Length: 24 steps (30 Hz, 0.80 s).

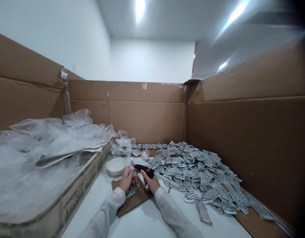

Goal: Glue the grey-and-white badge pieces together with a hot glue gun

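Head view: left hand pinched a tag over the cardboard pad. Right hand closed round a glue gun.

Tall brown cardboard walls stand on three sides of a white table. Shiny tape sticks to the cardboard. Behind it are a plain white wall and a pale ceiling with bright lights.
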Each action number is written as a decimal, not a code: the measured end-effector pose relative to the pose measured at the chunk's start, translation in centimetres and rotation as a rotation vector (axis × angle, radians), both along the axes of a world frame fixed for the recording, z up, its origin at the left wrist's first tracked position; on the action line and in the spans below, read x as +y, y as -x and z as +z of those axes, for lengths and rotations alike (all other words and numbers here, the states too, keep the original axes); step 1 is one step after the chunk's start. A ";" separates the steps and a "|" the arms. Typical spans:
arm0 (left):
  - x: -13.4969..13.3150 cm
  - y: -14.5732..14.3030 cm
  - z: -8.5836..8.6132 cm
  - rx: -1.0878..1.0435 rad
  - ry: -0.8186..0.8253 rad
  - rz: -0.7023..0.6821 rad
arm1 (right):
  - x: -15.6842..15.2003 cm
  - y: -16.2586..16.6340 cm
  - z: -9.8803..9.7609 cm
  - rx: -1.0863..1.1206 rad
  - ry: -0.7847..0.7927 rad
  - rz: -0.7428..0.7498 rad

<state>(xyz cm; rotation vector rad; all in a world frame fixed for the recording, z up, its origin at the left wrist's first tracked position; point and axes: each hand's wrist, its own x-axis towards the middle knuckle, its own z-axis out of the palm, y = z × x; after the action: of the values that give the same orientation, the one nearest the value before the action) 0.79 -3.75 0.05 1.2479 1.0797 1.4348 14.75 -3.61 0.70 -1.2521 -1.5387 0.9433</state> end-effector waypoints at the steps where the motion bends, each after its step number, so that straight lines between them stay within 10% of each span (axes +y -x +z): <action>1: 0.0 0.0 0.0 -0.003 0.002 0.001 | 0.1 0.0 0.0 0.013 -0.001 0.004; 14: -0.3 0.0 0.4 -0.017 -0.008 0.005 | 0.0 0.2 0.2 0.108 -0.027 0.032; 24: -0.1 0.1 0.4 -0.087 -0.007 0.109 | 2.5 -1.2 0.5 0.596 0.103 -0.392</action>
<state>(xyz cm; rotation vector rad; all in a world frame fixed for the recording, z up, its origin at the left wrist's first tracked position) 0.67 -3.89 0.42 1.1356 1.0982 1.5621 15.93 -1.10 1.17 -1.1475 -0.7582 1.0202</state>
